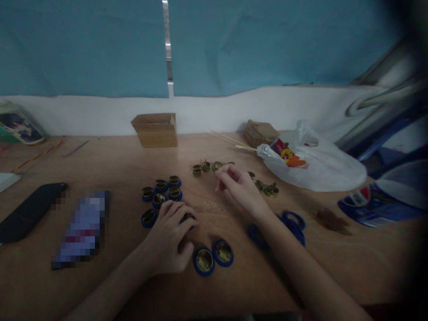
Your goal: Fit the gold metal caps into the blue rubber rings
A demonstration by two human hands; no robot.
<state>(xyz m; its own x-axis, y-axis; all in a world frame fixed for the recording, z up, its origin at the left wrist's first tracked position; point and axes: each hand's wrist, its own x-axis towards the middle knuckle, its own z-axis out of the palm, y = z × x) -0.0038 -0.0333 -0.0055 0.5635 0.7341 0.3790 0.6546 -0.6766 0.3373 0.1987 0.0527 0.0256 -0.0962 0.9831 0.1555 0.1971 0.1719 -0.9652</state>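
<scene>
My left hand (pixel 170 236) rests over the near end of a cluster of blue-rimmed discs (pixel 147 193) with brassy metal centres. Its fingers are bent and apart, partly covering a disc (pixel 190 219), and its thumb stands clear of that disc. Two more blue-rimmed discs (pixel 223 253) lie right of the thumb, brassy side up. My right hand (pixel 239 187) is by a row of small brassy metal pieces (pixel 197 170), fingers curled and fingertips drawn together. What they hold, if anything, cannot be made out. More brassy pieces (pixel 270 189) lie beyond its wrist.
Blue-handled scissors (pixel 294 225) lie partly under my right forearm. Behind stand an open cardboard box (pixel 158 131) and a brown packet (pixel 261 132). A white plastic bag (pixel 331 165) and a blue Pepsi cup (pixel 384 200) are right; a dark phone-like slab (pixel 30 211) lies left.
</scene>
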